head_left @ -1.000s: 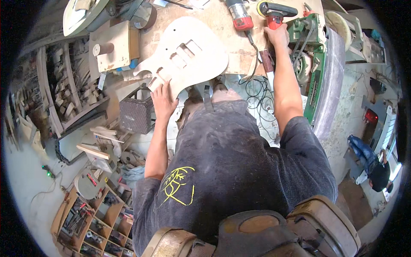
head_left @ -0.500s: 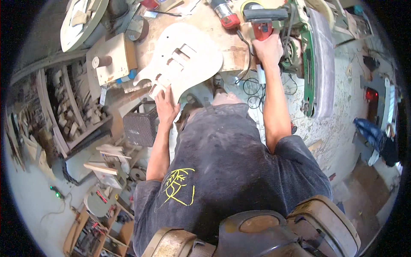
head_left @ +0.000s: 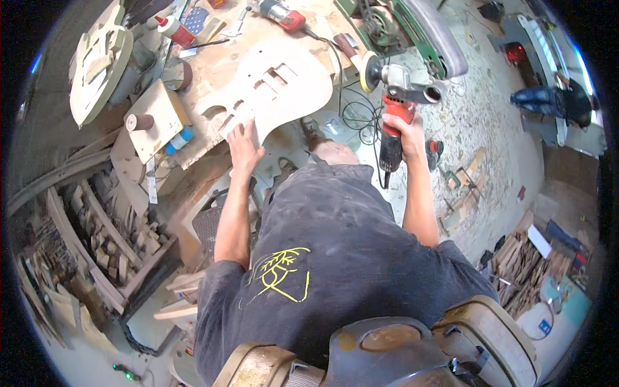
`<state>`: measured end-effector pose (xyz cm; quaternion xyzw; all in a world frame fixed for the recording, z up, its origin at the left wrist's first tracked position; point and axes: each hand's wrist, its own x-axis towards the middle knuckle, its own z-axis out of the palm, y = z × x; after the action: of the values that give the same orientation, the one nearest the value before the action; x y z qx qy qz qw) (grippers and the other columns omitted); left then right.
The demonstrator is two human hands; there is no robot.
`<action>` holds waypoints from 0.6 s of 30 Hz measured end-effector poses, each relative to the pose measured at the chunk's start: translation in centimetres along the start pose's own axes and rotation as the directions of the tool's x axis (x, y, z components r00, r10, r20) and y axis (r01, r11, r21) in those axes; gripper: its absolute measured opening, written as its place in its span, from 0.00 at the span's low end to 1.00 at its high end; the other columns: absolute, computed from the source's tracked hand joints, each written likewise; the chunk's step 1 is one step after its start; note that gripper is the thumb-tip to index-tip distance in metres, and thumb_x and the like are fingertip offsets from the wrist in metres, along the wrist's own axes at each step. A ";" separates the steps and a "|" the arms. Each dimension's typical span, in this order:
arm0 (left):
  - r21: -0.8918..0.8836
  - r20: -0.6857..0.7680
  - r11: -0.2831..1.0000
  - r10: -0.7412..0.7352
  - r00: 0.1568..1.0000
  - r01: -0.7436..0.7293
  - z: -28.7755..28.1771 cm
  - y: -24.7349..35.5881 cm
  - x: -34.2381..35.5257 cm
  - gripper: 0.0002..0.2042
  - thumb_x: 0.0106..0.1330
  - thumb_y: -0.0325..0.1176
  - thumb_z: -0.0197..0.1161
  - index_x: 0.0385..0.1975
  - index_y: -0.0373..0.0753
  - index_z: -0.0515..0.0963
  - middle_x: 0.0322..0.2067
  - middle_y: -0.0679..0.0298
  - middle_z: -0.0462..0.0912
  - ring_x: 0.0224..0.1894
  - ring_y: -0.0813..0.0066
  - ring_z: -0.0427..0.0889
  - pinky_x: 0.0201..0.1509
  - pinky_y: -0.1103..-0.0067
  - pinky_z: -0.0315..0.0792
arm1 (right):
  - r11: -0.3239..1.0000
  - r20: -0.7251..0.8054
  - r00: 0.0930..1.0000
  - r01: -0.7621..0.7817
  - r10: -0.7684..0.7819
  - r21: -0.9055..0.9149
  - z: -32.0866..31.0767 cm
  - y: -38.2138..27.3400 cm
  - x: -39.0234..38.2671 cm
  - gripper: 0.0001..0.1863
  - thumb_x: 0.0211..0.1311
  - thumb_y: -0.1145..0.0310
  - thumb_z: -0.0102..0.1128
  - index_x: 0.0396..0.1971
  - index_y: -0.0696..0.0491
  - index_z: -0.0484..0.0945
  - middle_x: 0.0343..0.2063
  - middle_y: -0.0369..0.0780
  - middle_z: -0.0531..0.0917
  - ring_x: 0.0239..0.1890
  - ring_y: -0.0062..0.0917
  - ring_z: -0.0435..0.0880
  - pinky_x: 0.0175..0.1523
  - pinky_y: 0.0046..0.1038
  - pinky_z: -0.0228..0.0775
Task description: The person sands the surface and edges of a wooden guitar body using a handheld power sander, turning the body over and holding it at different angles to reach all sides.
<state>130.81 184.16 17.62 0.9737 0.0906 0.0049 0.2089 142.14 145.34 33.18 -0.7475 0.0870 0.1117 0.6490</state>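
A pale, unfinished electric guitar body (head_left: 300,93) with cut-out cavities lies flat on the wooden workbench (head_left: 216,58). My left hand (head_left: 245,149) holds its near edge beside the neck cutout, fingers on the top face; the thumb is mostly hidden. In my right hand (head_left: 412,134) is a red and black angle polisher (head_left: 398,111), gripped round its body. It is raised off the bench, to the right of the guitar body. Its round yellow-edged pad (head_left: 370,71) faces left, apart from the wood, and a dark side handle (head_left: 425,94) sticks out to the right.
A green belt sander (head_left: 422,39) stands beyond the polisher. On the bench are a red-and-grey heat gun (head_left: 284,17), a glue bottle (head_left: 175,31) and a wooden block with a spindle (head_left: 155,122). Black cable (head_left: 361,115) coils on the floor. Offcuts fill a rack (head_left: 109,238) at left.
My right hand has lifted the polisher away from the bench's right end, nearer to me, bringing its pad into clear view. My left hand stays on the guitar body. The whole view has turned.
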 end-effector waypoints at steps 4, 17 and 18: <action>-0.009 0.044 0.995 0.103 0.994 -0.103 -0.8 -2.3 2.5 0.44 0.42 0.30 0.75 0.67 0.46 0.68 0.56 0.48 0.71 0.61 0.45 0.69 0.69 0.57 0.63 | 0.986 -0.053 0.997 -0.043 0.052 0.160 -1.7 1.7 -6.0 0.29 0.47 0.68 0.75 0.52 0.59 0.78 0.38 0.39 0.84 0.36 0.24 0.84 0.42 0.27 0.77; -0.226 -0.145 0.973 0.019 0.989 -0.051 -1.3 3.4 1.1 0.31 0.57 0.34 0.67 0.63 0.34 0.72 0.61 0.43 0.74 0.64 0.46 0.72 0.67 0.63 0.70 | 0.710 0.083 0.995 -0.098 0.055 0.698 -2.6 4.4 -10.4 0.27 0.70 0.57 0.54 0.59 0.61 0.73 0.42 0.47 0.85 0.40 0.37 0.87 0.49 0.40 0.81; -0.365 0.005 0.930 0.056 0.998 -0.051 -1.4 5.5 0.7 0.26 0.58 0.38 0.68 0.56 0.35 0.79 0.55 0.47 0.81 0.61 0.50 0.77 0.66 0.63 0.71 | 0.678 0.097 0.995 -0.082 0.016 0.731 -2.3 4.7 -10.1 0.26 0.77 0.55 0.42 0.61 0.60 0.72 0.46 0.48 0.85 0.44 0.38 0.86 0.53 0.41 0.80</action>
<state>132.35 179.90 21.09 0.9202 0.0599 0.0197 0.3864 131.27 142.21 31.86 -0.4172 0.1178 0.1154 0.8937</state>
